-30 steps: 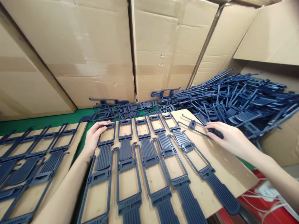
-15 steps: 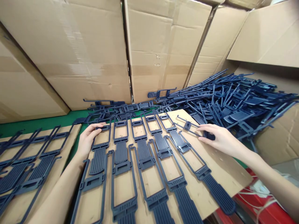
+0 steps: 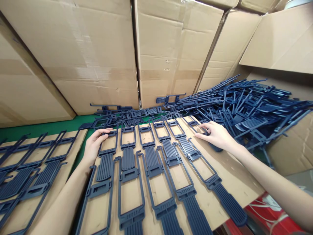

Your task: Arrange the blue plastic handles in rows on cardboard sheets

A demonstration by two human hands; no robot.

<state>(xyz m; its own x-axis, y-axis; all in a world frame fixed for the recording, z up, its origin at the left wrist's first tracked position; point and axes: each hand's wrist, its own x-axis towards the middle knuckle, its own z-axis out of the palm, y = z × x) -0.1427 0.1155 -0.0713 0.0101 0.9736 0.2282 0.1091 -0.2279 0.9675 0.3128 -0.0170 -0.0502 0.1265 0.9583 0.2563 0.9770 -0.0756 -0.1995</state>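
Rows of dark navy plastic brackets, each an open frame with a ribbed tongue, lie on a cardboard sheet (image 3: 242,182). At the sheet's back right corner, my right hand (image 3: 216,135) grips one such bracket (image 3: 192,123) between thumb and fingers; its ribbed end is partly hidden under the hand. My left hand (image 3: 93,143) is at the back left corner, thumb and forefinger closed on the frame of the leftmost back bracket (image 3: 107,151). Front-row brackets (image 3: 132,213) overlap the ribbed tongues of the back row.
A large tangled heap of brackets (image 3: 244,107) rises at the right, trailing along the back. More brackets (image 3: 31,189) lie on a second cardboard sheet (image 3: 77,140) at the left. Tall cartons (image 3: 97,58) wall the back. Something red with pale cords (image 3: 276,212) is at lower right.
My right hand has moved left and inward with its bracket, which now lies lower and more in line with the back row. My left hand stays at the leftmost bracket.
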